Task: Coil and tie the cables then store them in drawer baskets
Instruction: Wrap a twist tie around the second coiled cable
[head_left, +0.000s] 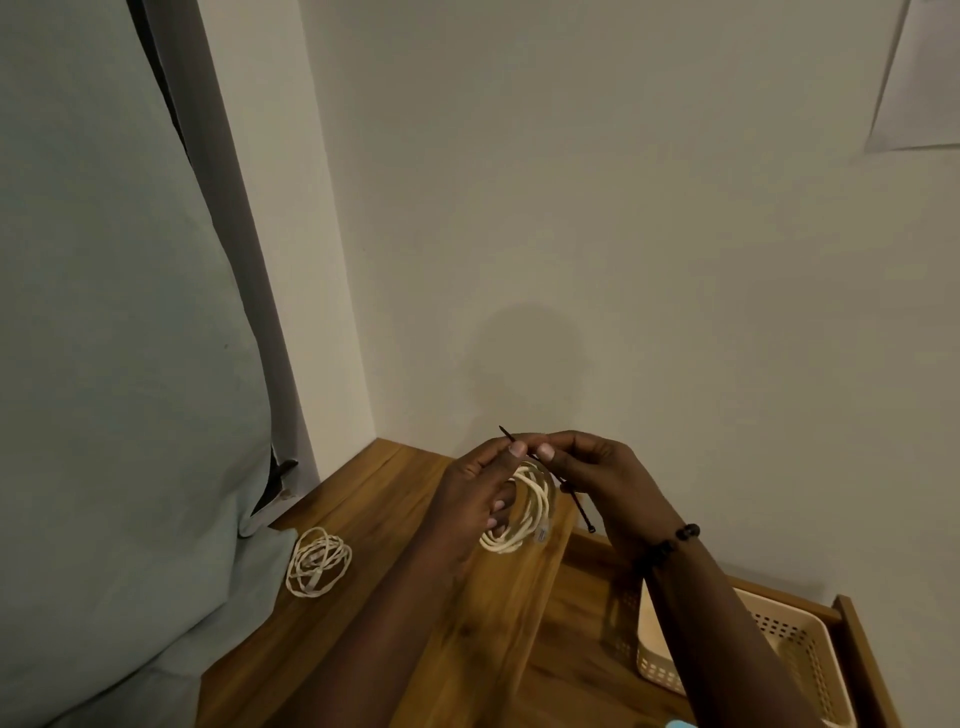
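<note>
Loose coil (318, 560) on the desktop (363, 499) left, basket (789, 644) in the open drawer (857, 654) right.

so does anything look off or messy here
Nothing looks damaged. The second cream cable coil lies loose and untied on the wooden top. The left hand and right hand hold another cream coil with a black zip tie.

Under the hands (540, 478) the surface (374, 499) is smooth grained wood; right of them, a perforated plastic basket (795, 644); left, matt grey-green cloth (119, 364).
</note>
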